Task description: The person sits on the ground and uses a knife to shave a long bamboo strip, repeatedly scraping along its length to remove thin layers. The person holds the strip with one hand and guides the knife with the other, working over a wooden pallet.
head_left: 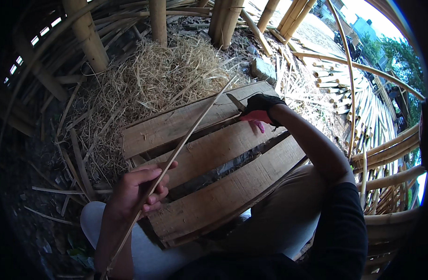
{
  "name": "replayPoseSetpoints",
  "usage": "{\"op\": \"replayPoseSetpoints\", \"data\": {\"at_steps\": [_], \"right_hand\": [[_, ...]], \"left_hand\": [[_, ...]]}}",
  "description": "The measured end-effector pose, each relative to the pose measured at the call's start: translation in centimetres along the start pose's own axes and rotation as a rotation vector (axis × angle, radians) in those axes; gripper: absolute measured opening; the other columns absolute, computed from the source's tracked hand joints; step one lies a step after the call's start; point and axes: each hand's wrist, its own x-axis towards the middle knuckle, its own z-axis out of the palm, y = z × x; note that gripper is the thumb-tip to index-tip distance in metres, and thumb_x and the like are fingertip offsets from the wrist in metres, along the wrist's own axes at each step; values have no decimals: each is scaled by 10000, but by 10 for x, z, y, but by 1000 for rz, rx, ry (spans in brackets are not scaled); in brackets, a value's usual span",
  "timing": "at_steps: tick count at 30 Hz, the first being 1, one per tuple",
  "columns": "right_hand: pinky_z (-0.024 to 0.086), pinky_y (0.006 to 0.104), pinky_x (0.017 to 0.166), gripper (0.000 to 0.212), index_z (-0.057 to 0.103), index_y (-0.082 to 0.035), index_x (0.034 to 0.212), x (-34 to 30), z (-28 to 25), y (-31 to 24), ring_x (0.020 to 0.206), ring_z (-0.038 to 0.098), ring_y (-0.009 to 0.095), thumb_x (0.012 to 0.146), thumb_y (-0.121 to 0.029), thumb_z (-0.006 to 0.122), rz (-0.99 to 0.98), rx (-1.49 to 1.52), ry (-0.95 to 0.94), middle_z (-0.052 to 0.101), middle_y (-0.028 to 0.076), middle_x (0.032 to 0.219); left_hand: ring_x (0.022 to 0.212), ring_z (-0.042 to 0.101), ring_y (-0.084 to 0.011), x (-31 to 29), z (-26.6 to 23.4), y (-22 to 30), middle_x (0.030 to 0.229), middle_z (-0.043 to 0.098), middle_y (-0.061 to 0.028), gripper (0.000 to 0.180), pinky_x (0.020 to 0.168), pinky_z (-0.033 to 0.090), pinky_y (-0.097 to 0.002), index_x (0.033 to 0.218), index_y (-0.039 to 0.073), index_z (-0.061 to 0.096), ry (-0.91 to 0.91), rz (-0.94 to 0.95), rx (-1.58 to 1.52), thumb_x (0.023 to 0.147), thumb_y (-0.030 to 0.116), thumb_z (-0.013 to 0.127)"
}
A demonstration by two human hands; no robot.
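Pinching a long, slender, tan strip (191, 133), the left fingers (154, 199) curl; gloved right fingers (257, 115) clasp a knife (235, 101).

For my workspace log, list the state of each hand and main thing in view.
Left hand: bare, closed around the strip
Bamboo strip: held, slanting across the slats
Right hand: gloved, gripping the knife
Knife: blade bare, handle hidden by the glove
Wooden slats: side by side, gaps between
Shavings: loose, heaped
Grey block: lying beyond the slats
Bamboo poles: cut, stacked lying down
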Motion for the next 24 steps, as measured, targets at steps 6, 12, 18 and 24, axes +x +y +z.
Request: {"op": "replayPoseSetpoints", "data": {"at_steps": [6,12,18,24], "right_hand": [[531,346,573,389,754,-50,765,26,24,27,618,666,182,857,-396,602,-20,222,170,700,66,684],[533,386,501,310,683,39,830,-3,9,23,581,654,218,883,-254,597,184,922,330,674,148,718],[512,356,704,328,702,-59,1087,-32,-27,19,721,656,236,1022,-335,537,126,895,1566,692,110,781],[550,393,787,247,641,-88,1206,-84,-28,-55,886,665,297,975,-116,560,-239,-60,1384,630,124,1128]], "left_hand": [[407,425,-59,13,-20,3,619,446,3,318,278,331,-177,1149,22,511,-81,-51,6,1067,317,422],[472,525,-88,8,-13,0,631,502,-1,346,356,387,-193,1020,42,509,-31,-2,297,1075,376,434],[439,439,-72,1,-14,2,600,459,28,325,398,334,-187,973,84,494,-165,-116,334,1075,388,438],[387,283,-10,0,-5,6,558,341,89,311,372,255,-176,926,133,457,-173,-245,100,1081,396,394]]}}
